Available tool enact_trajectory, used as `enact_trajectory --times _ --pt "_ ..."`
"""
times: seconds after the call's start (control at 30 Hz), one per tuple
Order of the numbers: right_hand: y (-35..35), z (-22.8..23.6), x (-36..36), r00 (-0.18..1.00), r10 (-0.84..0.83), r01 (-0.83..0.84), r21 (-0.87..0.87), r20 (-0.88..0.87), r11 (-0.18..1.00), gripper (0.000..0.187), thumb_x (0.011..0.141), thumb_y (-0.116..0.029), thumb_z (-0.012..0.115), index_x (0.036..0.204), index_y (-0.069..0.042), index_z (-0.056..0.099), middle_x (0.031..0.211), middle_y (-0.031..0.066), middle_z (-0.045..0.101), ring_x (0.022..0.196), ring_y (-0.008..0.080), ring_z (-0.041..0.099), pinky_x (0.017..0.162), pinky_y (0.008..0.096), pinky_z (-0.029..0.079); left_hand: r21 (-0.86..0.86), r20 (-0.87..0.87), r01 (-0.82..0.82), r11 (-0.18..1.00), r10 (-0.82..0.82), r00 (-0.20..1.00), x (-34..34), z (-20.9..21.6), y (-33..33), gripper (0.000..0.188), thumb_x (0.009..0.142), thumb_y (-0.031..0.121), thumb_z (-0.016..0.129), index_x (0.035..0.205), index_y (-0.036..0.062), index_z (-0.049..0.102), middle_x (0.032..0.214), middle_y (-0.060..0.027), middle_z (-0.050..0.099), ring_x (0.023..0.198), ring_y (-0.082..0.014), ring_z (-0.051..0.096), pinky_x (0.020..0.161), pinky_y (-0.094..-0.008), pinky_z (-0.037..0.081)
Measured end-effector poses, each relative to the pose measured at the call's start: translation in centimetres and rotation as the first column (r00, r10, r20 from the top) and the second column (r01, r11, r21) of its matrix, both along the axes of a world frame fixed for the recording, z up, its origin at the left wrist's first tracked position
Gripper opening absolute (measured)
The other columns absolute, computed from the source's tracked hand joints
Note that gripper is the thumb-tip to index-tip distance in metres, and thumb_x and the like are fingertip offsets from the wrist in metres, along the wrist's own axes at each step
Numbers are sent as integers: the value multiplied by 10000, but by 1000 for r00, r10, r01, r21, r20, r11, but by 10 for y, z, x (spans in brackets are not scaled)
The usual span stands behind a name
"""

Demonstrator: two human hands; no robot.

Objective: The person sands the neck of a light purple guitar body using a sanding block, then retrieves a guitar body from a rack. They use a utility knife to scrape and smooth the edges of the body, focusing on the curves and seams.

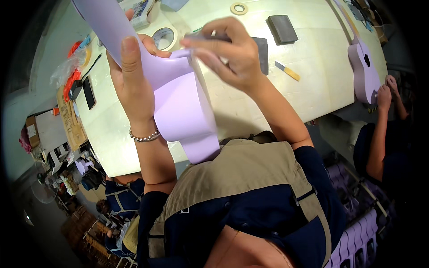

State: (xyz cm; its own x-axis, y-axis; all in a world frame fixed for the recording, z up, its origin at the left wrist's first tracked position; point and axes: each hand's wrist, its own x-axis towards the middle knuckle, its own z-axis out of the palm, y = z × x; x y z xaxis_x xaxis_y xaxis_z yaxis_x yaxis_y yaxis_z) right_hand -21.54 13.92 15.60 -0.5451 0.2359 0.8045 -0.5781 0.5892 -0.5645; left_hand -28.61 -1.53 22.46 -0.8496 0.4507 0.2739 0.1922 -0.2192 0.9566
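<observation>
A lilac ukulele [183,107] is held up over the table, one end resting near my apron and the other reaching to the upper left. My left hand [134,76] is closed around it, thumb on the near face and fingers behind. Above its edge, my right hand [232,53] pinches a dark grey piece of sandpaper [210,36], blurred by motion. Its fingertips are close to the lilac edge; whether they touch cannot be made out.
On the pale table [313,89] lie a tape roll [164,38], a smaller tape ring [239,8], a dark grey block [282,29], a dark sheet [261,54], a yellow-handled knife [287,70] and a phone [89,93]. At right, another person's hands [387,93] hold a second lilac ukulele [362,73].
</observation>
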Motion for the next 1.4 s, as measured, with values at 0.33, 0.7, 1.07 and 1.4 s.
enact_trajectory --times 0.33,0.7,1.07,1.4 --pt "8 -4 0 968 41 19 -234 249 972 438 770 -229 779 1183 -123 681 967 53 542 877 148 523 764 250 439 -15 -28 24 1000 -25 999 3 2 4 596 964 395 537 1356 -31 394 760 -26 534 671 -116 594 658 -242 491" --pt "3 5 -18 961 135 43 -609 243 792 509 778 -132 783 1229 -33 570 1040 67 574 937 171 598 873 292 480 -80 -31 49 996 -52 998 3 5 8 665 973 448 503 1402 -31 334 789 -23 519 713 -119 549 681 -252 471" --pt "-9 4 -8 954 122 68 -594 274 801 430 828 -3 708 1239 -46 590 841 -45 422 711 28 371 710 137 427 -74 -36 34 997 -36 999 -1 -1 10 657 970 439 514 1407 -18 335 799 -25 518 712 -125 566 691 -268 494" --pt "3 -117 3 619 33 425 -370 785 826 521 945 -429 543 1234 5 537 1168 262 568 1048 382 563 928 433 447 -71 186 -87 994 99 978 10 8 16 706 925 429 574 1453 47 302 833 -9 420 712 -118 472 680 -276 455"
